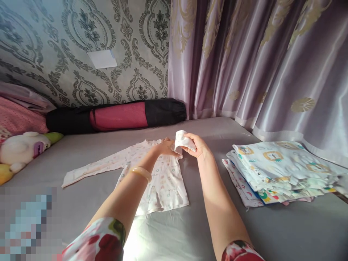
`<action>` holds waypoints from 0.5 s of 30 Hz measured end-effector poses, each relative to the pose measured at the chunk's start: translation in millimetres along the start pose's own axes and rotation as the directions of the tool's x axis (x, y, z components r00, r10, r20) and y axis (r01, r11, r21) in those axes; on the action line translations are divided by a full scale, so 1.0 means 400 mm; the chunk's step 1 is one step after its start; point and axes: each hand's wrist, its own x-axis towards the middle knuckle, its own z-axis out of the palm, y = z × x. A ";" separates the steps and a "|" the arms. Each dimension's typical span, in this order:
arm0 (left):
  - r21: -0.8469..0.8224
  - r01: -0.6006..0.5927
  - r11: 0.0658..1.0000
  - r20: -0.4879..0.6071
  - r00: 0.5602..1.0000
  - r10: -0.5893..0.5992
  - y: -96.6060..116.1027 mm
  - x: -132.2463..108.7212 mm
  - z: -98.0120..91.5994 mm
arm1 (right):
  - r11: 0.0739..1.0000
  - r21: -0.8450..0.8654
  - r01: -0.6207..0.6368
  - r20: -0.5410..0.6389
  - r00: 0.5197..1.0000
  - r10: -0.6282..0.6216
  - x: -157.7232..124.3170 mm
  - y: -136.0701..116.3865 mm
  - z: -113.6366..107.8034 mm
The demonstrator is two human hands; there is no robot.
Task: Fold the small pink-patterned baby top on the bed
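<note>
A small long-sleeved shirt [165, 181], pale with a faint scattered print, lies spread on the grey bed sheet. One sleeve stretches out to the left, its cuff end toward me. My left hand [166, 147] rests flat on the upper part of the shirt near the shoulder, fingers extended and partly hidden by the other sleeve. My right hand [200, 145] is closed on that sleeve [182, 139], pinching it between thumb and fingers. The sleeve is lifted off the bed and curls back over toward my left hand.
A stack of folded printed cloths [280, 170] sits at the right. A long black and red bag [116, 116] lies along the wall. A white plush toy [23, 148] is at the left, with a blurred patch [27, 224] below it. Purple curtains [231, 65] hang behind.
</note>
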 end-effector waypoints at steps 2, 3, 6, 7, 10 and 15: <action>-0.193 0.057 0.979 -0.060 0.996 -0.070 -0.017 -0.037 0.000 | 0.999 -0.045 -0.016 -0.003 1.000 0.016 0.007 0.016 0.020; -0.323 0.106 0.940 -0.083 0.987 -0.140 -0.027 -0.060 0.000 | 0.998 -0.061 -0.024 0.001 1.000 0.024 0.010 0.026 0.033; -0.718 0.186 0.671 -0.116 0.918 -0.378 -0.067 -0.143 -0.001 | 0.999 -0.033 -0.033 0.035 0.999 0.034 0.013 0.067 0.084; -0.810 0.177 0.559 -0.104 0.895 -0.434 -0.081 -0.171 0.000 | 0.999 -0.011 -0.040 0.070 0.997 0.041 0.011 0.084 0.102; -0.944 0.126 0.305 -0.066 0.833 -0.549 -0.118 -0.246 0.004 | 0.993 -0.029 -0.113 0.198 0.973 0.117 0.001 0.131 0.142; -0.974 0.049 0.223 -0.095 0.801 -0.592 -0.148 -0.299 0.018 | 0.969 -0.196 -0.152 0.180 0.966 0.188 0.000 0.151 0.148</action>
